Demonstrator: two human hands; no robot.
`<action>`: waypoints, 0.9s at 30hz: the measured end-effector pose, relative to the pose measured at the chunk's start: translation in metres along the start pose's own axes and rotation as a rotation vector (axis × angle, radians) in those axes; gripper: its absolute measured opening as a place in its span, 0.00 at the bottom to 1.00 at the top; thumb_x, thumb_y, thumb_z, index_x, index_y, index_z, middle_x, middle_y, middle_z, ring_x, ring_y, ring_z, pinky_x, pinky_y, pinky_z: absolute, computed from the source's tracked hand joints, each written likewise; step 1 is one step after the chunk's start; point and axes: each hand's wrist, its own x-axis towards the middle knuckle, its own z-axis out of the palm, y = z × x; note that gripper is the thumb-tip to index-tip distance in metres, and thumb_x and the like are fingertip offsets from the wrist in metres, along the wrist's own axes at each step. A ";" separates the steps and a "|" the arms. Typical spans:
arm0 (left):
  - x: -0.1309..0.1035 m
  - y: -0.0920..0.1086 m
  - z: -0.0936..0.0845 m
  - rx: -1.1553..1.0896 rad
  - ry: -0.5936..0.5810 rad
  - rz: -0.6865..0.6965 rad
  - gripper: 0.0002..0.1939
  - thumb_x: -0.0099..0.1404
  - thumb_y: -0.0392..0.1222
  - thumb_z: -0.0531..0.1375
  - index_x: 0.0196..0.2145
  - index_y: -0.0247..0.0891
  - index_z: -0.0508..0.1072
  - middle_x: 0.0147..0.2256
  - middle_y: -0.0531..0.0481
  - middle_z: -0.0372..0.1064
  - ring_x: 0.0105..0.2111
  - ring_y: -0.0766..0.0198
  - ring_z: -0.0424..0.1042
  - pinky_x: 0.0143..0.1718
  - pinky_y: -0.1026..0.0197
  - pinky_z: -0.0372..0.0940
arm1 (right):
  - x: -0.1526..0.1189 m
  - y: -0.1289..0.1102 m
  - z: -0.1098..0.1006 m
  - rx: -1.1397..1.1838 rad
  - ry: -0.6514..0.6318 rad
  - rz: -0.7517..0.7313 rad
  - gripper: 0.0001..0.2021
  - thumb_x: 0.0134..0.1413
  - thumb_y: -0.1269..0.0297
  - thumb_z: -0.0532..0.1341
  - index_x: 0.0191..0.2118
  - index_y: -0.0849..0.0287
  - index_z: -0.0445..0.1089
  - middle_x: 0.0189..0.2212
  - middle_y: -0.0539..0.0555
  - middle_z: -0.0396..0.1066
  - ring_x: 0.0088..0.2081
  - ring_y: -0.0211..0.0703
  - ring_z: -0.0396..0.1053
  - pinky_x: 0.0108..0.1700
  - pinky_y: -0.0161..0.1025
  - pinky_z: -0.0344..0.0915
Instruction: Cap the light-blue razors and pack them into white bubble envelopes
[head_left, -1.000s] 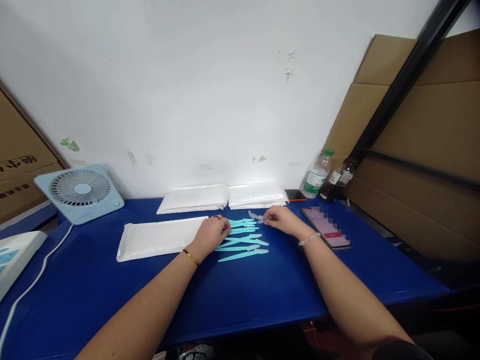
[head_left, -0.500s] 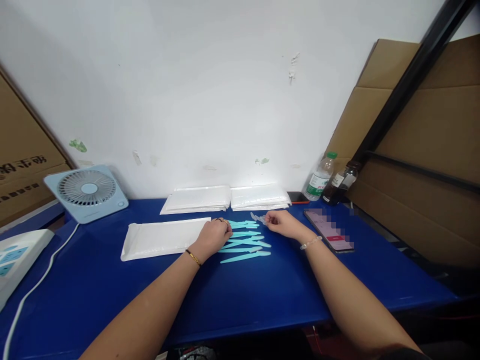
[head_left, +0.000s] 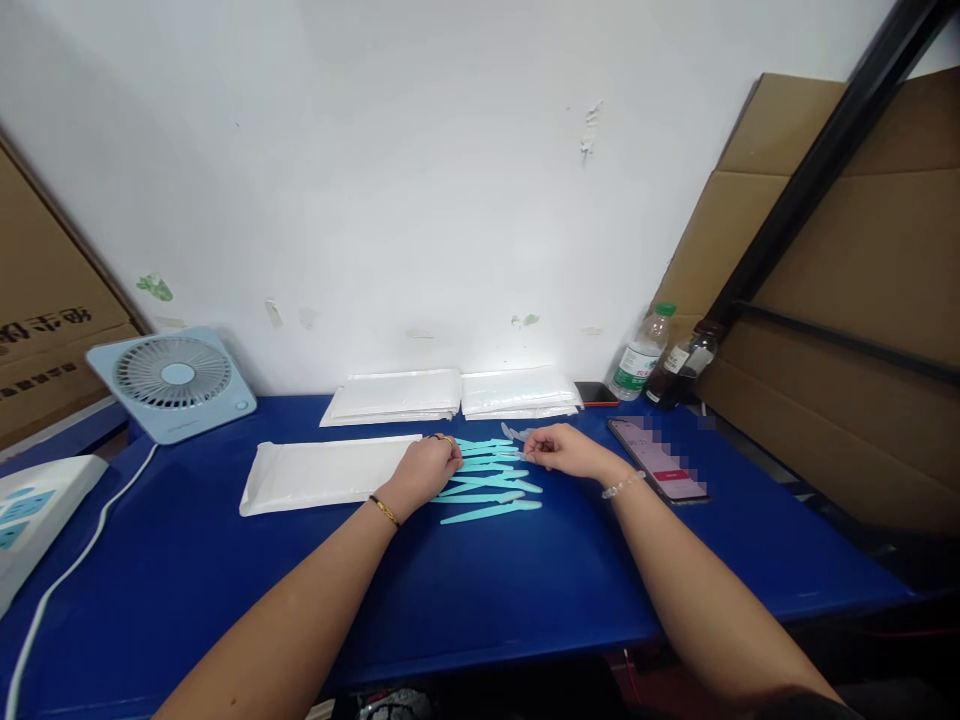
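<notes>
Several turquoise eyebrow razors (head_left: 491, 511) lie fanned out on the blue table. My left hand (head_left: 427, 468) is closed over the handle end of one of the razors at the back of the row, with the thumb and finger pinched. My right hand (head_left: 559, 449) pinches a small clear plastic cap (head_left: 523, 456) at the blade end of the razors; whether it touches a blade I cannot tell. More clear caps (head_left: 507, 431) lie just behind those fingers. A white padded mailer (head_left: 322, 474) lies flat beside my left hand.
Two stacks of white mailers (head_left: 397, 395) lie along the wall. A light blue fan (head_left: 178, 375) and a white power strip (head_left: 45, 515) are on the left. To the right are a phone (head_left: 652, 460), a dark phone (head_left: 596, 394), a clear bottle (head_left: 641, 355) and a dark bottle (head_left: 679, 370).
My right hand has moved slightly left and nearer, bringing the clear cap to the razors' blade ends. My left hand stays nearly in place.
</notes>
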 end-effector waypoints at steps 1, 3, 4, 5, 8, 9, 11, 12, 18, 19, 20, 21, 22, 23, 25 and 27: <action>0.000 -0.001 0.001 -0.005 0.005 0.007 0.07 0.62 0.40 0.55 0.29 0.38 0.70 0.32 0.47 0.72 0.33 0.59 0.70 0.34 0.61 0.59 | 0.001 0.000 0.002 -0.009 0.004 -0.010 0.14 0.53 0.54 0.59 0.33 0.62 0.72 0.25 0.52 0.69 0.26 0.37 0.64 0.30 0.34 0.60; 0.001 -0.002 0.004 -0.017 0.010 0.032 0.07 0.62 0.40 0.55 0.28 0.38 0.70 0.32 0.47 0.71 0.32 0.59 0.70 0.34 0.61 0.59 | 0.003 -0.001 0.006 -0.027 0.014 -0.031 0.13 0.53 0.55 0.59 0.33 0.61 0.72 0.25 0.52 0.69 0.27 0.38 0.64 0.30 0.34 0.61; 0.001 -0.002 0.005 -0.021 0.011 0.049 0.07 0.62 0.40 0.55 0.28 0.38 0.70 0.33 0.47 0.71 0.33 0.59 0.70 0.35 0.60 0.59 | 0.003 -0.001 0.009 -0.030 0.014 -0.043 0.13 0.53 0.55 0.59 0.34 0.61 0.72 0.25 0.52 0.69 0.27 0.38 0.65 0.31 0.34 0.61; 0.001 -0.001 0.005 -0.022 0.010 0.065 0.08 0.62 0.40 0.55 0.27 0.38 0.70 0.33 0.47 0.71 0.33 0.59 0.70 0.36 0.60 0.59 | 0.004 -0.001 0.011 -0.028 0.009 -0.054 0.12 0.53 0.56 0.59 0.34 0.61 0.72 0.26 0.52 0.70 0.28 0.39 0.66 0.31 0.34 0.61; -0.001 0.001 0.004 -0.006 0.043 0.063 0.06 0.62 0.40 0.55 0.30 0.38 0.71 0.34 0.47 0.71 0.36 0.58 0.69 0.38 0.59 0.59 | 0.006 0.002 0.012 -0.017 0.003 -0.064 0.12 0.53 0.57 0.59 0.35 0.60 0.73 0.27 0.52 0.71 0.28 0.39 0.67 0.31 0.34 0.61; -0.001 0.002 0.002 -0.002 0.073 0.050 0.05 0.61 0.41 0.56 0.32 0.38 0.71 0.35 0.46 0.71 0.37 0.58 0.69 0.38 0.59 0.59 | 0.006 0.004 0.010 -0.024 0.034 -0.054 0.12 0.53 0.57 0.58 0.35 0.60 0.73 0.27 0.52 0.72 0.28 0.39 0.67 0.31 0.34 0.61; -0.003 0.004 -0.001 0.000 0.119 0.041 0.08 0.60 0.42 0.58 0.37 0.39 0.71 0.38 0.46 0.70 0.39 0.57 0.69 0.38 0.59 0.60 | 0.006 0.009 0.005 -0.085 0.161 -0.018 0.11 0.53 0.60 0.57 0.35 0.60 0.73 0.28 0.53 0.72 0.28 0.39 0.66 0.31 0.35 0.60; -0.003 0.004 -0.002 0.003 0.121 0.051 0.08 0.60 0.42 0.58 0.37 0.39 0.71 0.38 0.47 0.70 0.39 0.57 0.69 0.38 0.59 0.59 | 0.006 0.012 0.001 -0.136 0.236 0.007 0.10 0.53 0.62 0.57 0.34 0.60 0.73 0.28 0.53 0.72 0.28 0.39 0.66 0.31 0.35 0.60; -0.005 0.006 -0.005 0.013 0.021 0.100 0.05 0.58 0.44 0.59 0.30 0.42 0.74 0.32 0.50 0.72 0.35 0.59 0.69 0.37 0.60 0.58 | 0.008 0.027 -0.006 -0.353 0.352 0.126 0.06 0.49 0.67 0.58 0.32 0.60 0.72 0.28 0.53 0.71 0.29 0.40 0.66 0.33 0.36 0.59; -0.005 0.007 -0.005 0.011 0.014 0.091 0.05 0.58 0.44 0.59 0.29 0.41 0.74 0.32 0.51 0.72 0.34 0.60 0.69 0.37 0.60 0.58 | 0.009 0.028 -0.005 -0.368 0.343 0.129 0.06 0.49 0.65 0.59 0.32 0.60 0.71 0.29 0.53 0.71 0.30 0.41 0.66 0.33 0.36 0.59; -0.005 0.007 -0.005 0.012 0.008 0.080 0.06 0.58 0.44 0.59 0.28 0.41 0.73 0.31 0.51 0.72 0.33 0.60 0.69 0.37 0.60 0.58 | 0.010 0.029 -0.003 -0.382 0.334 0.123 0.07 0.48 0.63 0.60 0.32 0.60 0.71 0.30 0.54 0.70 0.31 0.41 0.66 0.33 0.36 0.59; -0.005 0.008 -0.005 0.014 0.004 0.070 0.06 0.58 0.44 0.59 0.26 0.40 0.73 0.30 0.51 0.72 0.32 0.60 0.69 0.37 0.60 0.58 | 0.012 0.029 -0.001 -0.396 0.327 0.111 0.07 0.48 0.62 0.60 0.32 0.60 0.71 0.31 0.54 0.70 0.32 0.42 0.66 0.34 0.36 0.59; -0.005 0.009 -0.005 0.013 0.001 0.063 0.07 0.58 0.43 0.59 0.25 0.40 0.72 0.29 0.50 0.73 0.31 0.60 0.69 0.36 0.60 0.58 | 0.013 0.029 0.001 -0.413 0.324 0.097 0.07 0.48 0.62 0.60 0.32 0.60 0.71 0.32 0.54 0.70 0.33 0.42 0.65 0.34 0.35 0.59; -0.005 0.010 -0.005 0.010 0.002 0.058 0.08 0.58 0.43 0.58 0.25 0.40 0.72 0.29 0.50 0.73 0.30 0.61 0.69 0.35 0.60 0.59 | 0.014 0.029 0.002 -0.433 0.325 0.087 0.06 0.49 0.63 0.60 0.32 0.60 0.70 0.32 0.55 0.69 0.33 0.42 0.65 0.34 0.35 0.58; -0.004 0.009 -0.004 -0.002 0.002 0.056 0.08 0.59 0.43 0.58 0.24 0.40 0.72 0.29 0.50 0.72 0.29 0.61 0.69 0.33 0.61 0.58 | 0.015 0.027 0.003 -0.474 0.333 0.091 0.04 0.49 0.66 0.59 0.28 0.60 0.70 0.31 0.55 0.69 0.32 0.41 0.65 0.34 0.35 0.58; -0.004 0.008 -0.003 -0.019 0.001 0.061 0.09 0.59 0.43 0.58 0.24 0.40 0.71 0.28 0.50 0.72 0.29 0.61 0.69 0.32 0.61 0.58 | 0.014 0.024 0.001 -0.482 0.343 0.104 0.04 0.47 0.69 0.59 0.25 0.60 0.69 0.29 0.55 0.69 0.30 0.40 0.64 0.34 0.35 0.57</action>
